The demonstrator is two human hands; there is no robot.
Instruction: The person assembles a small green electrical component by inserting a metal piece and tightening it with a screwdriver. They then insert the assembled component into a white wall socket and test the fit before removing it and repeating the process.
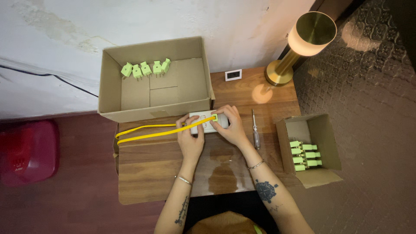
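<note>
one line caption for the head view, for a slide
Both hands, left hand and right hand, on a white power strip with yellow cable, between two boxes of green plugs.

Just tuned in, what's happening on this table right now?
A person seated at a small wooden table holds a white power strip with both hands: the left hand grips its near end, the right hand presses a green plug on a yellow cord at it. A large cardboard box holds five green plugs; a smaller box at right holds more. A screwdriver lies beside the right hand.
</note>
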